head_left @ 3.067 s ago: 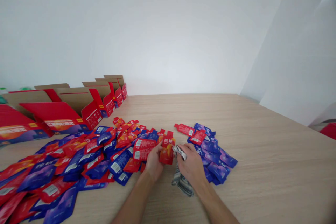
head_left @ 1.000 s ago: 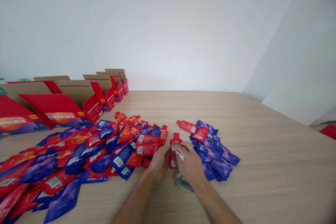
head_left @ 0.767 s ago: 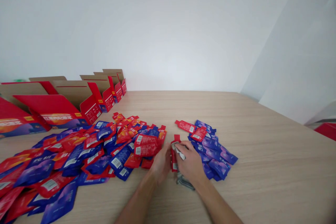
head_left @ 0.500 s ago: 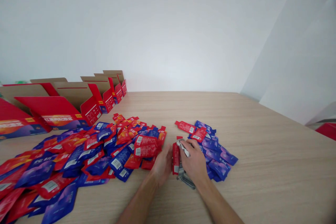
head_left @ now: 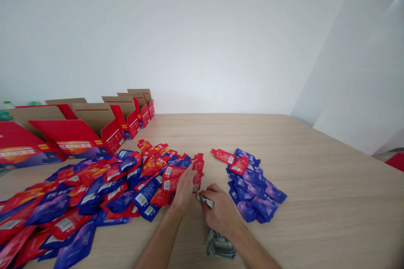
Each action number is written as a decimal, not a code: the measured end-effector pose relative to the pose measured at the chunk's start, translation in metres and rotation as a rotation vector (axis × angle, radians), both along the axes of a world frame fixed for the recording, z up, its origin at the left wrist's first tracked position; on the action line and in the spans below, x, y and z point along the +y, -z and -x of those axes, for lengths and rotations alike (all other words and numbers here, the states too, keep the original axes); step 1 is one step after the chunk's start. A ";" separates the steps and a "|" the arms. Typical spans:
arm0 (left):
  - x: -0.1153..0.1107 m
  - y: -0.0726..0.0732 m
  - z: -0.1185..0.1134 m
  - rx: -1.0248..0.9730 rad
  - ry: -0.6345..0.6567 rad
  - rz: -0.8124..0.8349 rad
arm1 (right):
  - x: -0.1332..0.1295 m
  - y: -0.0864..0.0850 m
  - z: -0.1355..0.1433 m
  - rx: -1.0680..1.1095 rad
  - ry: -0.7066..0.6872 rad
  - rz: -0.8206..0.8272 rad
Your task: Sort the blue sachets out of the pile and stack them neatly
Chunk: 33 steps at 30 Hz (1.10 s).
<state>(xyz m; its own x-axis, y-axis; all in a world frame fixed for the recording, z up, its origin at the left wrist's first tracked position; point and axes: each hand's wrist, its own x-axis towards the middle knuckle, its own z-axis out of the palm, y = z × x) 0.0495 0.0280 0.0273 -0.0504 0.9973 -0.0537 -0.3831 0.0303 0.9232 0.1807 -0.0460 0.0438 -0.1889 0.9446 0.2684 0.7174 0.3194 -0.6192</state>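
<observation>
My left hand [head_left: 183,189] holds a red sachet [head_left: 198,166] upright at the right edge of the large sachet pile, its fingers closed around it. Close to its right, my right hand [head_left: 222,211] grips a grey-and-white striped cloth [head_left: 221,246]. One bunched end pokes out past the fingertips near the bottom of the red sachet, while the rest hangs below the palm. Further right lies a smaller group of purple sachets [head_left: 254,188], with two red sachets [head_left: 239,165] at its upper left.
A broad heap of red and blue sachets [head_left: 94,191] covers the table's left side. Behind it stand several open red cartons [head_left: 78,132] in a row. A white wall [head_left: 221,42] rises beyond the table [head_left: 315,201].
The red sachet and my left hand have moved up and left toward the large pile. My right hand has come down and left with the cloth, apart from the purple sachets.
</observation>
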 end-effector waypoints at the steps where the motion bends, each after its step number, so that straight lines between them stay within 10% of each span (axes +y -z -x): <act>1: 0.002 -0.007 0.006 0.151 -0.050 -0.088 | 0.001 0.001 -0.001 -0.009 0.013 0.005; 6: 0.019 -0.023 0.041 1.052 -0.273 -0.358 | 0.002 0.007 0.001 -0.053 0.052 -0.008; 11: 0.028 0.000 0.055 1.519 -0.308 -0.297 | 0.002 0.010 0.003 -0.098 0.094 -0.016; 16: 0.021 0.019 0.037 1.382 -0.194 -0.428 | 0.007 0.013 -0.001 -0.160 0.178 0.023; 23: 0.005 0.017 -0.020 0.628 0.065 -0.387 | 0.007 0.007 -0.010 -0.257 0.302 0.041; 33: 0.024 0.032 -0.117 0.779 0.251 -0.078 | -0.020 0.009 -0.051 -0.333 0.472 0.077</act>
<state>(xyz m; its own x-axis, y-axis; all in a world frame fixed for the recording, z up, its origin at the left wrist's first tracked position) 0.1667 0.0521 -0.0051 0.1807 0.9832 -0.0255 0.3779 -0.0455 0.9247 0.2321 -0.0662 0.0346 0.1952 0.9614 0.1942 0.9310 -0.1193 -0.3449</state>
